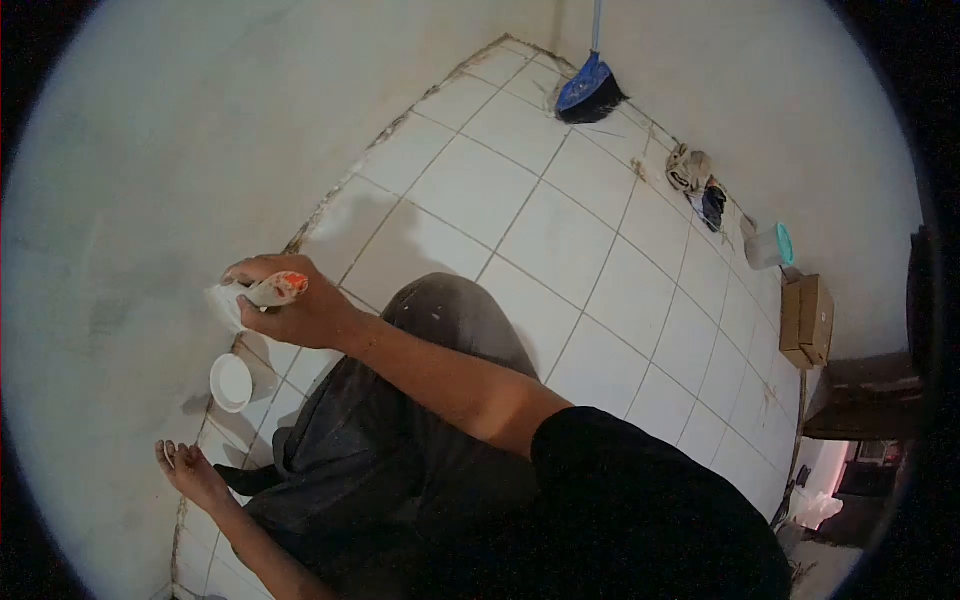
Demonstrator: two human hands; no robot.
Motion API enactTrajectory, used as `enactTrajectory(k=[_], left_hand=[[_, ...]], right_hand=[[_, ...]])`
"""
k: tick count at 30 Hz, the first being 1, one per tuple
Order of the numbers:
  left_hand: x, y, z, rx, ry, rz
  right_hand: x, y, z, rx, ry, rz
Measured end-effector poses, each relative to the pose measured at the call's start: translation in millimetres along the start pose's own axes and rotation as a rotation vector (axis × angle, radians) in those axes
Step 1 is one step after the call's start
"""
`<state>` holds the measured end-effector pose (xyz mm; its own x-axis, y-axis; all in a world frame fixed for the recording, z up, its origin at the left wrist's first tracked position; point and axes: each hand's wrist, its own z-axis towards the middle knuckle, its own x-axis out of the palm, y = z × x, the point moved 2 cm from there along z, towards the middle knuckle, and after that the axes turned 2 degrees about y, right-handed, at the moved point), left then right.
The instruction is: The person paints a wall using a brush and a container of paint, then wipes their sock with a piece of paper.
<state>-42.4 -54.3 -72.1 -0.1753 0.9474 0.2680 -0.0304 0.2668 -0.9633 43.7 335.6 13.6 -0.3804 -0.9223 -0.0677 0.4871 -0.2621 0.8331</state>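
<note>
Where the wall (120,250) fills the left of the frame, a brush (277,290) with an orange-red end lies clenched in the fingers of the right hand (290,305), its pale bristles at the wall. Just below it, a white tub (232,383) stands on the tiled floor (480,200). At the lower left, the left hand (192,477) has its fingers loosely bent and free, near the wall; whether they touch it I cannot tell. A blue broom (588,90) stands at the upper middle, a cardboard box (806,320) at the right
</note>
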Motion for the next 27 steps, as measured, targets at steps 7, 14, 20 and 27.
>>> enactTrajectory(k=[7,14,20,27], left_hand=[[31,-12,-24,0.040,-0.099,0.082],[27,-4,-18,0.095,-0.080,0.023],[45,-20,-25,0.044,-0.192,-0.020],[54,-35,-25,0.047,-0.123,-0.126]], right_hand=[[4,-6,-2,0.018,0.075,-0.093],[22,-4,5,0.342,-0.019,0.157],[61,35,48,0.144,0.020,-0.280],[105,18,52,-0.131,0.160,-0.324]])
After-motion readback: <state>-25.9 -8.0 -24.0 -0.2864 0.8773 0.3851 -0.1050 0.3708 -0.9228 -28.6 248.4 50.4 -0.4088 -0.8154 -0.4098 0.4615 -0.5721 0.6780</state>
